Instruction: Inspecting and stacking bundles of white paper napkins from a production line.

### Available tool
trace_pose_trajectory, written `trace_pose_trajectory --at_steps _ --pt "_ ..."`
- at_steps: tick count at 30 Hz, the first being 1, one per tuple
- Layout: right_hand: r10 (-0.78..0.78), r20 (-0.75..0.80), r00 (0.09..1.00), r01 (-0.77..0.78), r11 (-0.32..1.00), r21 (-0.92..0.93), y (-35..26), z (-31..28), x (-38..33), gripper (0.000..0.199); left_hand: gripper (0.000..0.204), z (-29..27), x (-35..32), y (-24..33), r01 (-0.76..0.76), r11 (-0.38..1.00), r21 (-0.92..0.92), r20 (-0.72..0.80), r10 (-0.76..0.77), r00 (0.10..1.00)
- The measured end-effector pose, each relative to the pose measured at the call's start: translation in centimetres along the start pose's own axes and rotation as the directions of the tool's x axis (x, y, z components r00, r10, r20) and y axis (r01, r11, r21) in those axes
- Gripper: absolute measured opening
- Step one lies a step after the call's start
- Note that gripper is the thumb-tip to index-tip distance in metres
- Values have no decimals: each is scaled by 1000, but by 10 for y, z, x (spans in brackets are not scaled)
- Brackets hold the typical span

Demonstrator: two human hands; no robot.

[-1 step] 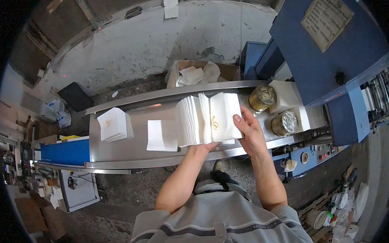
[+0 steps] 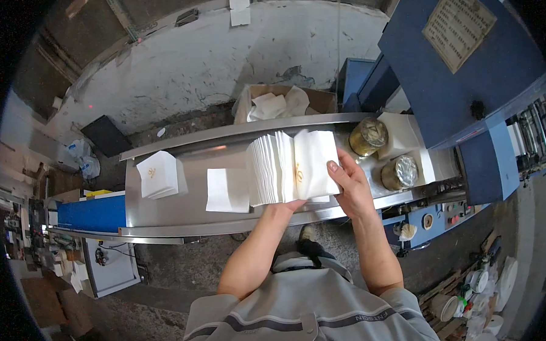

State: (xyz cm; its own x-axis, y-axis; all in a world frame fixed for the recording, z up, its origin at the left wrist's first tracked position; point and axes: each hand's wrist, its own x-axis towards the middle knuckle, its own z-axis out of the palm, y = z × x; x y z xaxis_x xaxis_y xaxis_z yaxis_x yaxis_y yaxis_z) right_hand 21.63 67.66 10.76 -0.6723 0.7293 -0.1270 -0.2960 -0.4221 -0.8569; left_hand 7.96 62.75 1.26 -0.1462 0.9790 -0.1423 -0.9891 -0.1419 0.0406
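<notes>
Over table (image 2: 149,211), white napkins (image 2: 317,163) — right grip (image 2: 353,185) pinching right side, left grip (image 2: 288,207) at near edge, closure hidden

Fanned stack of white napkins (image 2: 285,168), held raised over the metal table (image 2: 194,156).
Its left part spreads into thin upright ridges; the right lies flatter as one smooth leaf, a golden-orange motif (image 2: 299,173) (partly lost in the curve) beside the split.
</notes>
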Motion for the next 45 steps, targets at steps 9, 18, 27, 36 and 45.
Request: trace_pose_trajectory --at_steps 9,18,27,36,45 --pt "-13 -2 1000 13 1000 -2 4 -5 2 53 55 -12 3 4 50 997 54 6 -51 999" --pt "-189 -9 982 171 905 -390 30 -28 15 51 59 -5 10 24 -6 297 955 -92 317 944" --pt "-116 -238 964 47 959 -278 31 -40 13 42 68 64 -25 4 -41 -613 789 419 488 766" --pt "-431 -140 891 289 779 -556 23 -28 9 59 43 83 -31 -12 -139 96 986 108 271 957" --pt "-277 -203 939 210 931 -298 1 -34 1 53 34 72 -27 3 -222 218 950 145 322 935"
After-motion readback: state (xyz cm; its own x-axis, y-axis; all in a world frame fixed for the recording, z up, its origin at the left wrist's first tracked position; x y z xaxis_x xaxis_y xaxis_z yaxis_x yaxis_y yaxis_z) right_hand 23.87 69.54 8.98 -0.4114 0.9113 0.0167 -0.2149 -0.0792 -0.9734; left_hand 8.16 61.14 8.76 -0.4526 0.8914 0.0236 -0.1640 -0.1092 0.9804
